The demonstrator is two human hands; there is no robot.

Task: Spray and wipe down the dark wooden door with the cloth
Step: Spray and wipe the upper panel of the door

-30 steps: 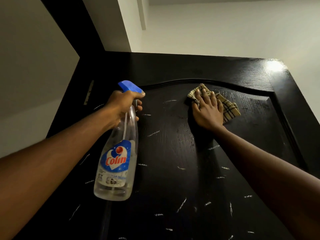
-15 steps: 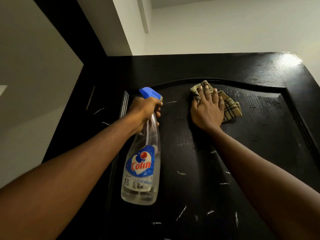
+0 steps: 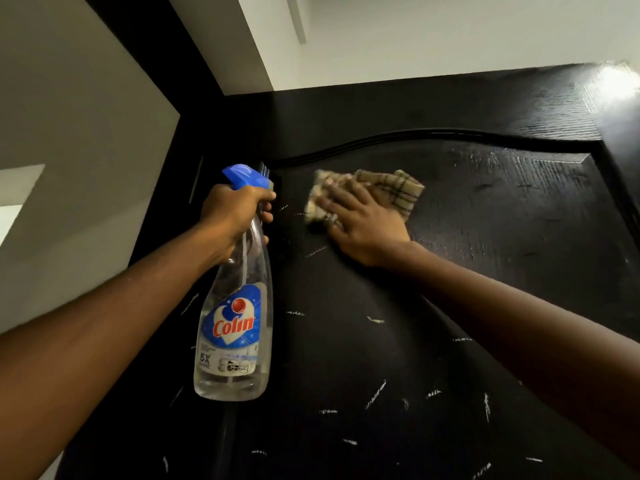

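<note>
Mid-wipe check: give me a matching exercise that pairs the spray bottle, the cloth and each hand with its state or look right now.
Column one:
1. spray bottle
2. checked cloth
3. left hand
4. right hand

Column two:
A. fingers flat, pressing on the cloth
B. clear body, blue trigger head
C. beige with dark stripes, held against the door
D. wrapped round the bottle's neck

Pairs: 1-B, 2-C, 3-D, 4-A
</note>
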